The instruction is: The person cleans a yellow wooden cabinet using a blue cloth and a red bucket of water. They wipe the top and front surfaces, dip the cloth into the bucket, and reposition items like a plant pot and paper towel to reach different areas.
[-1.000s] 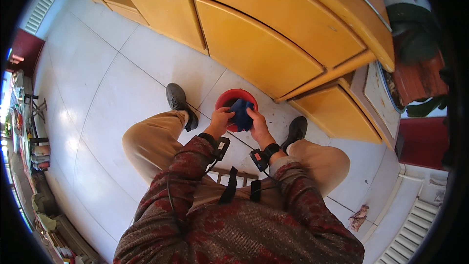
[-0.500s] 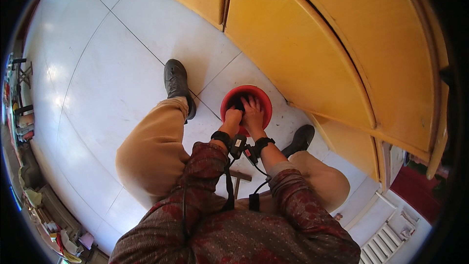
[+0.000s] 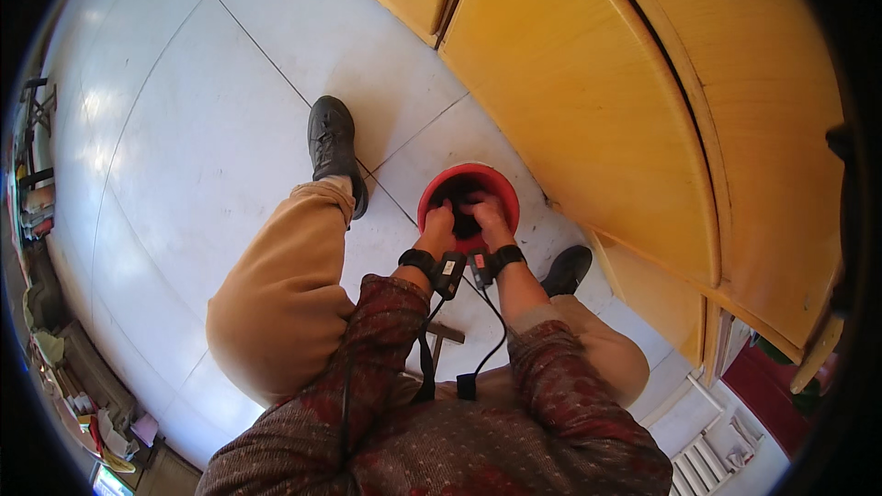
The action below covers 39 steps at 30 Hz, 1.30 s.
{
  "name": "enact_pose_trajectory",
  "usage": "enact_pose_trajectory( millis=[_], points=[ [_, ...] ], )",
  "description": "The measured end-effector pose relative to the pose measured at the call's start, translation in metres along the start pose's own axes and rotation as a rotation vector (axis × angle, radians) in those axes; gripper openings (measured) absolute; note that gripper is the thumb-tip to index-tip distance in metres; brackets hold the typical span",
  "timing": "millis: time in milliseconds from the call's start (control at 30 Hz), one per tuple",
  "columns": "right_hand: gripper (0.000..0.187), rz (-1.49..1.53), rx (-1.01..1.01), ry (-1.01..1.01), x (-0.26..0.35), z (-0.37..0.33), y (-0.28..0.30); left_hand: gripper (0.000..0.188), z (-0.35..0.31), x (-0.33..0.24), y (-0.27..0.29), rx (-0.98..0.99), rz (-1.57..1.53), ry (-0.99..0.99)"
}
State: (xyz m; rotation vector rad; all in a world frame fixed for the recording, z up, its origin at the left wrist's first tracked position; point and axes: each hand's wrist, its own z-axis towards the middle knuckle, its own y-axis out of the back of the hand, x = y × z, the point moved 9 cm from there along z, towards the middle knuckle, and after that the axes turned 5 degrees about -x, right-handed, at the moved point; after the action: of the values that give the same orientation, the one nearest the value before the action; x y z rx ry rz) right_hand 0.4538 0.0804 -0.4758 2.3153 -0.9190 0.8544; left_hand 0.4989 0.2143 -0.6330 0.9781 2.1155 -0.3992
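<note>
A round red plastic tub (image 3: 506, 187) stands on the floor between my feet, with a dark mass (image 3: 457, 189) inside that I cannot make out. Both hands reach down into it. On the left side of the opening, my left hand (image 3: 440, 223) is closed, its fingertips hidden against the dark contents. My right hand (image 3: 488, 213) reaches in beside it from the right, the fingers bent inward toward the left hand and partly lost in shadow. What either hand grips is hidden.
Yellow wooden cabinets (image 3: 570, 101) rise close beyond the tub at the right. My black shoes (image 3: 332, 142) stand on either side on pale floor tiles. A small brown wooden piece (image 3: 445, 334) shows below my wrists. Cluttered items (image 3: 83, 386) line the far left; a white rack (image 3: 703, 467) is lower right.
My right hand has gone from spread fingers at the tub's far inner side to bent fingers lower inside. My wrists have moved apart, and more of the dark contents shows.
</note>
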Motion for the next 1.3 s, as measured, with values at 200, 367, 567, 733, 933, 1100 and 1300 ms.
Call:
enact_pose_trajectory(
  millis=[200, 367, 567, 733, 933, 1100, 1300],
  points=[
    [0.021, -0.096, 0.008, 0.188, 0.039, -0.026, 0.005, 0.061, -0.012, -0.048, -0.003, -0.121, -0.250, -0.062],
    [0.015, -0.693, -0.347, 0.439, 0.056, -0.034, 0.008, 0.036, -0.064, -0.110, 0.005, -0.290, -0.471, 0.280],
    [0.019, -0.562, -0.551, 0.500, 0.044, -0.030, 0.004, 0.040, -0.064, -0.115, 0.007, -0.259, -0.183, 0.281],
    [0.017, -0.498, -0.268, 0.524, 0.035, -0.016, -0.011, 0.045, -0.069, -0.092, -0.003, -0.296, -0.527, 0.651],
    [0.013, 0.182, 0.019, 0.100, 0.029, -0.024, -0.001, 0.038, -0.073, -0.101, -0.007, -0.201, -0.840, 0.636],
    [0.016, -0.409, -0.211, 0.527, 0.066, -0.047, -0.005, 0.023, -0.072, -0.098, -0.004, -0.208, -0.746, 0.484],
    [0.018, -0.716, -0.424, 0.435, 0.050, -0.016, 0.007, 0.031, -0.080, -0.121, -0.001, -0.278, -0.638, 0.398]
  ],
)
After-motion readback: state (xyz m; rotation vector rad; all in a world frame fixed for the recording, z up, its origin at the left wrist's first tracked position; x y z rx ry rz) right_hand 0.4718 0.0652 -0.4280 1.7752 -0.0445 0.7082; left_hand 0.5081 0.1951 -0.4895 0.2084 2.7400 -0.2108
